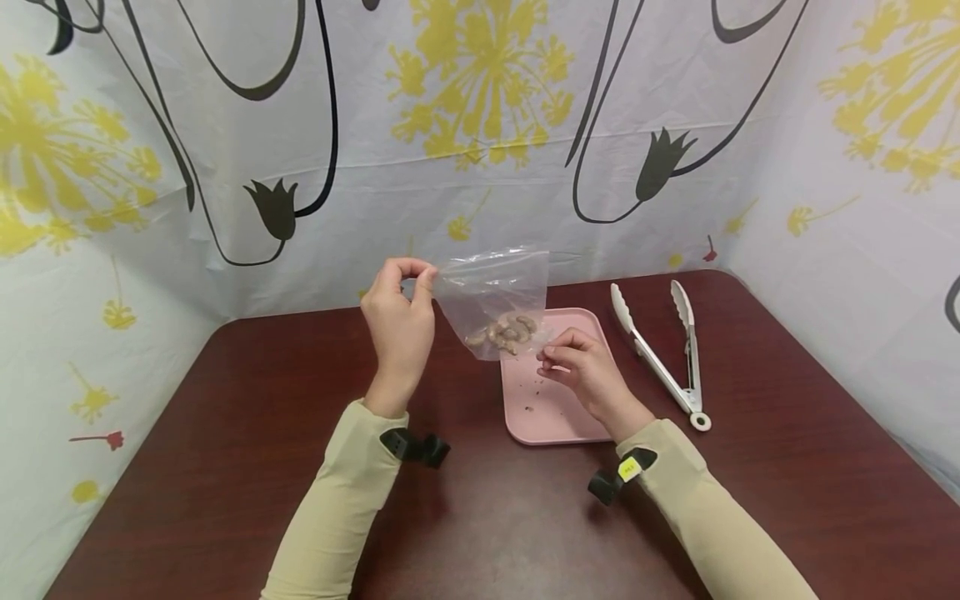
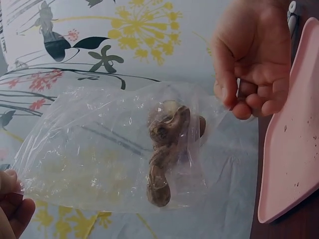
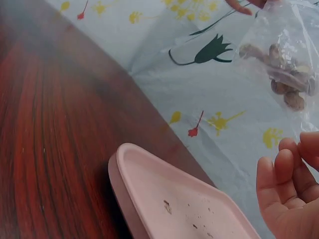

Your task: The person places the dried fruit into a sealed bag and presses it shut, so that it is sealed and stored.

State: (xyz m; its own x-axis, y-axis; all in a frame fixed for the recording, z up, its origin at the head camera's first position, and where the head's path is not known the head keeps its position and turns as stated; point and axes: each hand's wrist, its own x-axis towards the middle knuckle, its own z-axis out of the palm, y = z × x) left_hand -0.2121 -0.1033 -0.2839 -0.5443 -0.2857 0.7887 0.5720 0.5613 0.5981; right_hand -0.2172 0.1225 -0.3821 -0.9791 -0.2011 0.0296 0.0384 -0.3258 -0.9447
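A clear plastic bag (image 1: 491,287) is held up above the table, with brown lumpy pieces that look like peanuts in their shells (image 1: 513,332) gathered at its lower end. My left hand (image 1: 399,321) pinches the bag's upper left corner between thumb and fingers. At the lower right corner, my right hand (image 1: 581,367) pinches the plastic with thumb and fingertips, as the left wrist view shows. Beneath the bag and the right hand lies a pink tray (image 1: 555,421) with small dark crumbs on it.
Metal tongs (image 1: 663,367) with pale scalloped tips lie spread apart to the right of the tray. The dark red wooden table (image 1: 247,467) meets a flower-patterned sheet (image 1: 352,150) at its back and sides.
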